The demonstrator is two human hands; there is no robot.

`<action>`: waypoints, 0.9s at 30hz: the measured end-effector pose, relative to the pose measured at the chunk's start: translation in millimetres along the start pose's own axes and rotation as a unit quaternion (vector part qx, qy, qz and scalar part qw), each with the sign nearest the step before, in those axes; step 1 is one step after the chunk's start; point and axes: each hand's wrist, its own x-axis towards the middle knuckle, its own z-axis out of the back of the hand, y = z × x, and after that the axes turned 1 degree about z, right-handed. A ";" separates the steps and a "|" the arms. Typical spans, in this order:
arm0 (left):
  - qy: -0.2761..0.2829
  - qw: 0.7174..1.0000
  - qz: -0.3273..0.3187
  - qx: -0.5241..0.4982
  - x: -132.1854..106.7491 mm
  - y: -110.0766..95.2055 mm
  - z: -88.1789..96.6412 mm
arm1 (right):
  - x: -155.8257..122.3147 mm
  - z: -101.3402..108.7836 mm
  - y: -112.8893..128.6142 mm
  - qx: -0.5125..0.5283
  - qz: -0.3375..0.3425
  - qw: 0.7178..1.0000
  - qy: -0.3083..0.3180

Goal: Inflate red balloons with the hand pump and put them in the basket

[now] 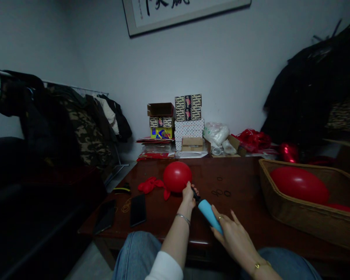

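Observation:
A partly inflated red balloon [177,176] sits on the nozzle of a light blue hand pump [209,213] above the dark wooden table [242,210]. My left hand [188,193] is closed round the balloon's neck at the pump's black tip. The pump's rear end rests in my right hand [231,232], which is wrapped round the barrel with some fingers stretched out. Several limp red balloons [149,184] lie on the table just left of the inflated one.
A wicker basket [306,217] with inflated red balloons stands at the right. Two dark phones [138,209] and rubber bands [221,192] lie on the table. Stacked boxes [188,121], plastic bags and red ribbon line the far edge. Clothes hang at left.

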 end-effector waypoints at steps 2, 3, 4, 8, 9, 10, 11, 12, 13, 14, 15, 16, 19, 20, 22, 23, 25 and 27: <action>0.018 1.000 0.001 -0.001 3.8 -2.1 3.5 | -12.6 -2.9 -7.6 0.006 0.013 1.000 -0.015; 0.023 1.000 0.001 -0.003 5.8 -3.7 4.9 | -19.8 -3.9 -12.4 0.011 0.023 0.999 -0.023; 0.025 1.000 0.000 -0.006 7.6 -5.6 5.9 | -27.3 -4.4 -17.4 0.015 0.029 0.999 -0.032; 0.022 1.000 0.003 -0.015 11.3 -13.1 5.7 | -54.2 1.6 -33.6 0.004 0.050 0.998 -0.043; 0.021 1.000 0.003 -0.014 11.2 -14.2 4.7 | -58.8 4.7 -35.8 -0.003 0.052 0.998 -0.043; 0.020 1.000 0.003 -0.013 10.7 -14.7 3.5 | -62.4 8.0 -37.1 -0.010 0.052 0.998 -0.042; 0.019 1.000 0.003 -0.013 9.8 -14.7 2.4 | -64.8 11.2 -37.8 -0.015 0.049 0.998 -0.040; 0.018 1.000 0.004 -0.012 8.8 -14.3 1.2 | -66.0 13.8 -38.0 -0.019 0.045 0.998 -0.037; 0.016 1.000 0.005 -0.012 7.6 -13.7 0.3 | -66.2 15.6 -37.8 -0.019 0.041 0.998 -0.034; 0.013 1.000 0.007 -0.011 6.4 -12.8 -0.4 | -65.6 16.4 -37.5 -0.015 0.038 0.999 -0.031; 0.010 1.000 0.009 -0.010 5.2 -11.7 -0.9 | -64.1 16.3 -36.9 -0.008 0.036 0.999 -0.029; 0.009 1.000 0.011 -0.008 4.1 -10.6 -1.1 | -62.0 15.4 -36.1 0.001 0.035 0.999 -0.028; 0.011 1.000 0.009 0.001 1.2 -6.8 -1.5 | -51.8 10.3 -31.3 0.027 0.026 0.999 -0.027; 0.015 1.000 0.009 0.005 0.2 -5.4 -1.7 | -47.2 8.7 -28.7 0.034 0.020 0.999 -0.024; 0.020 1.000 0.008 0.010 -2.1 -2.7 -2.8 | -36.2 7.2 -22.3 0.044 0.006 0.999 -0.014; 0.022 1.000 0.008 0.012 -3.4 -1.5 -3.7 | -30.0 7.1 -18.7 0.047 -0.001 0.999 -0.008; 0.025 1.000 0.009 0.015 -6.5 0.2 -5.9 | -16.5 7.9 -12.0 0.046 -0.011 0.999 0.001; 0.029 0.999 0.014 0.017 -9.6 0.7 -8.2 | -3.1 8.8 -6.8 0.040 -0.023 0.999 0.009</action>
